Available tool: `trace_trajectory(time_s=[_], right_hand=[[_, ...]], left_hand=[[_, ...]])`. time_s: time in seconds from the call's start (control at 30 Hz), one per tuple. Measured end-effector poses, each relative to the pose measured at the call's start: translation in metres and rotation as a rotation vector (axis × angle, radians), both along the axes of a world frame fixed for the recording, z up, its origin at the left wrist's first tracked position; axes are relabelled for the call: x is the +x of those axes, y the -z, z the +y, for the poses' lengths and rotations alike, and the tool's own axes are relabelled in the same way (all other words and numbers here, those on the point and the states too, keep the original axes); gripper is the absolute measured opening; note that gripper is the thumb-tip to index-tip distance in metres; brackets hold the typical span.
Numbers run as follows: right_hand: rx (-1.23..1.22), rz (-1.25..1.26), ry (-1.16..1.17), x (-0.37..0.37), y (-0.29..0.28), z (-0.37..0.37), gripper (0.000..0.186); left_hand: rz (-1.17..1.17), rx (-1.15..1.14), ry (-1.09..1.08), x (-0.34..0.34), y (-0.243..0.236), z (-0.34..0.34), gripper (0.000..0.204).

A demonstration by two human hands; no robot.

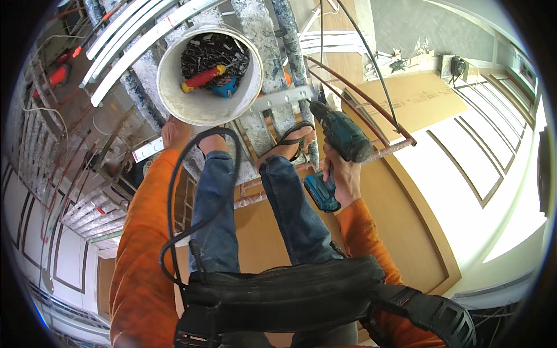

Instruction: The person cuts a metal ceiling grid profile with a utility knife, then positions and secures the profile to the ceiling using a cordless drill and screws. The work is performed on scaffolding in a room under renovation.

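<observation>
Keep drill (343, 134), gripped in right hand (347, 178), square to metal strip (284, 98) near scaffold (256, 29)'s right edge; steady with left hand (176, 134), seemingly clasping strip.

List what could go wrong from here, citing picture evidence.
The cordless drill in the right hand has its tip at the metal strip, near a foot in a flip-flop; a slip might injure toes. The white bucket of black screws sits over gapped scaffold planks; a knock could spill them.
</observation>
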State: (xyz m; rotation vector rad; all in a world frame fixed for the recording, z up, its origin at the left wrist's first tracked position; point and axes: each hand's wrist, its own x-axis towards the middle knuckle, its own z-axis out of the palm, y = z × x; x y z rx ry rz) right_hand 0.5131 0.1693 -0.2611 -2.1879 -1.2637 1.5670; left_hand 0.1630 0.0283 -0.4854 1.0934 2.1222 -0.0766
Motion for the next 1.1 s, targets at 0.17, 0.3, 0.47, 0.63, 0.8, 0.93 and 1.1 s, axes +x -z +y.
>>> trace_trajectory(time_s=[0.17, 0.3, 0.47, 0.63, 0.8, 0.93, 1.1], right_hand=[[-0.080, -0.059, 0.012, -0.002, 0.004, 0.002, 0.024], [0.109, -0.148, -0.103, 0.001, 0.017, -0.007, 0.024], [0.031, -0.083, 0.082, 0.014, 0.035, -0.019, 0.022], [0.126, -0.084, -0.020, 0.028, 0.052, -0.021, 0.019], [0.113, -0.070, -0.135, 0.035, 0.055, -0.018, 0.017], [0.116, -0.090, -0.107, 0.029, 0.054, -0.015, 0.015], [0.138, -0.076, -0.138, 0.026, 0.056, -0.014, 0.013]], left_hand=[[0.042, 0.171, 0.000, 0.050, -0.012, -0.012, 0.033], [0.142, 0.198, 0.059, 0.001, -0.016, -0.022, 0.033], [0.126, 0.196, 0.067, -0.014, -0.022, -0.016, 0.032], [0.114, 0.196, 0.075, -0.007, -0.029, -0.008, 0.032], [0.105, 0.192, 0.080, -0.011, -0.029, -0.007, 0.031], [0.097, 0.187, 0.093, -0.011, -0.029, -0.005, 0.031], [0.094, 0.182, 0.094, -0.012, -0.033, -0.004, 0.031]])
